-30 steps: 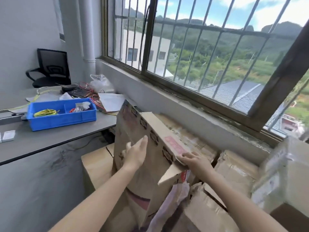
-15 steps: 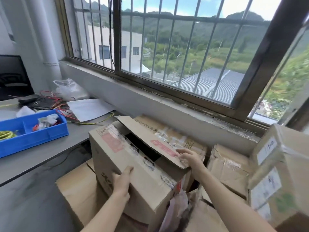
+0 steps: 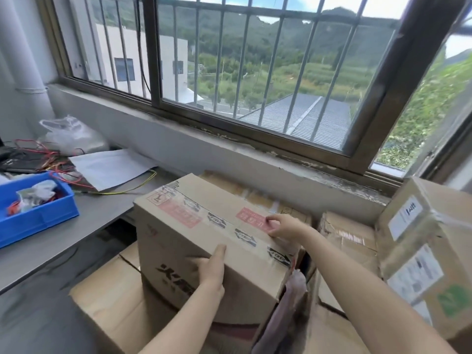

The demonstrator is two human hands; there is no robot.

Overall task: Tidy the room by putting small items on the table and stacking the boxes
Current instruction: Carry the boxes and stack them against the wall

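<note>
A taped cardboard box with red labels stands upright on a wider flat box, its top flaps lying closed. My left hand lies flat against the box's near side, thumb over the top edge. My right hand presses on the top flap near a red label, fingers bent. More cardboard boxes are piled below the window sill, and a tall labelled box rises at the right. The grey table is at the left.
On the table stand a blue bin with small items, white paper, a plastic bag and red and yellow wires. A barred window and concrete sill run behind the boxes. Pinkish plastic wrap hangs beside the box.
The box has gone from tilted on edge to upright, and its open top flap has been pushed down closed. My left hand slid to the near side; my right hand followed the flap down.
</note>
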